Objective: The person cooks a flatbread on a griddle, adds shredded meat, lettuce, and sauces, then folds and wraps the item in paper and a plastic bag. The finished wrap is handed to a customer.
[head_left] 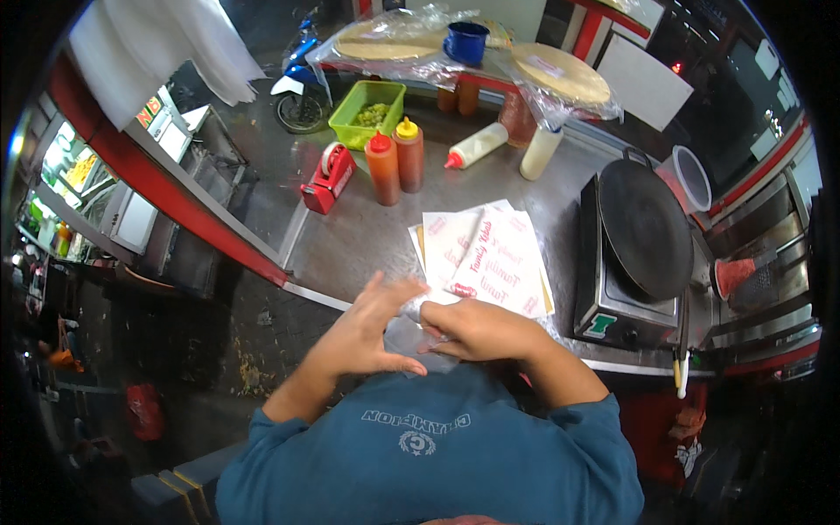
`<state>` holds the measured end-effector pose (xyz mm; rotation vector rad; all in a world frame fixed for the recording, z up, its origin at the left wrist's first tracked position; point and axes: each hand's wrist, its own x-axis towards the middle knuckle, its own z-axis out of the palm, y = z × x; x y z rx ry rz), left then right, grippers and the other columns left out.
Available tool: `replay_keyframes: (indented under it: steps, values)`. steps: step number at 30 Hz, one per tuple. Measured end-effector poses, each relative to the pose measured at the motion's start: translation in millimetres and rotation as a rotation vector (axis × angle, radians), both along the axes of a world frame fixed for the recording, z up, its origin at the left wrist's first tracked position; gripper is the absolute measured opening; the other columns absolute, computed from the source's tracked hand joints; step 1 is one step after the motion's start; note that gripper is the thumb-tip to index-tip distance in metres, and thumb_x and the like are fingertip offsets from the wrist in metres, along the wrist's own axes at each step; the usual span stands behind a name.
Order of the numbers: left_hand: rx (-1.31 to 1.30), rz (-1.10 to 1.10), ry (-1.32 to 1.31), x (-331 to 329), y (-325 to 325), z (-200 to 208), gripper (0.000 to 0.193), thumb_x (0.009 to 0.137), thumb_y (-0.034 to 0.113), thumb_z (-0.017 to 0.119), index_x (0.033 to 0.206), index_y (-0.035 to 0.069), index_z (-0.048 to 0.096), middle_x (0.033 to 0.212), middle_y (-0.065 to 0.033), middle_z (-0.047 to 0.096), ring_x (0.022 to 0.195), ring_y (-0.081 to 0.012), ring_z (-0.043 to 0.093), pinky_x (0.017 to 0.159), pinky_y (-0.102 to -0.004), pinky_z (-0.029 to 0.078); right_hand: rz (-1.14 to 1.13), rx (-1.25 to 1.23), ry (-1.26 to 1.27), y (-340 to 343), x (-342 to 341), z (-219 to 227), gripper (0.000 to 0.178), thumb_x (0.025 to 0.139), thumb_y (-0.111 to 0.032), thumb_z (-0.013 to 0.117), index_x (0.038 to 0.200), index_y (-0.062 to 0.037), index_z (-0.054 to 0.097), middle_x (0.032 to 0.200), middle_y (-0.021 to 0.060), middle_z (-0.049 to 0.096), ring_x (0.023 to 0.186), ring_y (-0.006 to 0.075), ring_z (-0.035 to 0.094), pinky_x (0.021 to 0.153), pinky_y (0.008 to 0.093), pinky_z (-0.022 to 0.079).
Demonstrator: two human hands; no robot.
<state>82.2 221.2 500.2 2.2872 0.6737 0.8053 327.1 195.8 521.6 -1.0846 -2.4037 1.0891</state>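
Note:
Close to my body, at the counter's front edge, my right hand (490, 331) is closed on a thin clear plastic bag (404, 343). My left hand (357, 327) is beside the bag, with thumb and fingers spread apart; the fingertips are a little blurred. The bag hangs crumpled between both hands, and its opening cannot be made out. Just beyond them lies a stack of white wrapping papers (512, 254) with red print, at slightly different angles.
A black round griddle (646, 229) sits on a stove at right. Behind the papers stand sauce bottles (382, 171), a red tape dispenser (329, 179), and a green basket (354, 133). White bottles (542, 154) and plastic-wrapped flatbreads (560, 73) are farther back. Long-handled tools (682, 350) hang over the front edge.

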Motion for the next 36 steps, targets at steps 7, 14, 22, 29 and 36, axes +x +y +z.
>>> replay_keyframes:
  steps: [7,14,22,29,36]
  values:
    - [-0.501,-0.142,-0.069,-59.8,59.6,-89.9,0.031,0.084,0.03,0.086,0.099,0.004,0.076,0.095,-0.0088,0.074,0.091,-0.02,0.071,0.08,-0.034,0.055,-0.419,-0.031,0.466,-12.6,65.4,-36.4,0.035,0.09,-0.011,0.081,0.092,-0.0117,0.047,0.086,0.0045,0.066,0.084,0.0123,0.062,0.071,0.0307,0.049]
    - [-1.394,-0.428,-1.068,32.9,39.7,-100.7,0.085,0.091,0.075,0.057,0.146,0.011,0.051,0.148,-0.0174,0.053,0.133,-0.0256,0.054,0.111,-0.0423,0.044,-0.654,-0.178,1.063,6.3,62.8,-71.3,0.046,0.087,-0.005,0.082,0.116,-0.0104,0.047,0.109,0.011,0.071,0.101,0.0139,0.066,0.089,0.0288,0.053]
    - [-1.289,-0.07,-1.551,54.4,76.4,-147.3,0.094,0.089,0.079,0.054,0.149,0.007,0.047,0.148,-0.0097,0.053,0.135,-0.027,0.053,0.116,-0.0466,0.04,-0.575,-0.211,1.205,11.1,82.1,-64.3,0.071,0.089,-0.01,0.081,0.148,-0.0051,0.042,0.121,0.0123,0.069,0.108,0.0147,0.065,0.093,0.0278,0.051]
    - [-1.28,-0.574,-0.705,55.2,52.4,-103.6,0.125,0.068,0.095,0.06,0.154,0.003,0.046,0.144,-0.0117,0.06,0.122,-0.0263,0.064,0.111,-0.0418,0.045,-0.488,-0.262,0.899,33.0,96.0,-61.9,0.083,0.086,-0.009,0.083,0.154,-0.0026,0.036,0.137,0.0128,0.06,0.116,0.0181,0.062,0.099,0.0299,0.05]
    - [-0.554,0.097,-0.134,41.0,60.2,-115.0,0.035,0.098,0.036,0.072,0.115,0.005,0.075,0.112,-0.0052,0.073,0.11,-0.0155,0.065,0.095,-0.0339,0.052,-0.95,0.629,0.243,38.6,72.1,-90.1,0.079,0.069,-0.031,0.096,0.128,-0.0018,0.054,0.146,0.0216,0.049,0.133,0.038,0.05,0.112,0.0473,0.039]
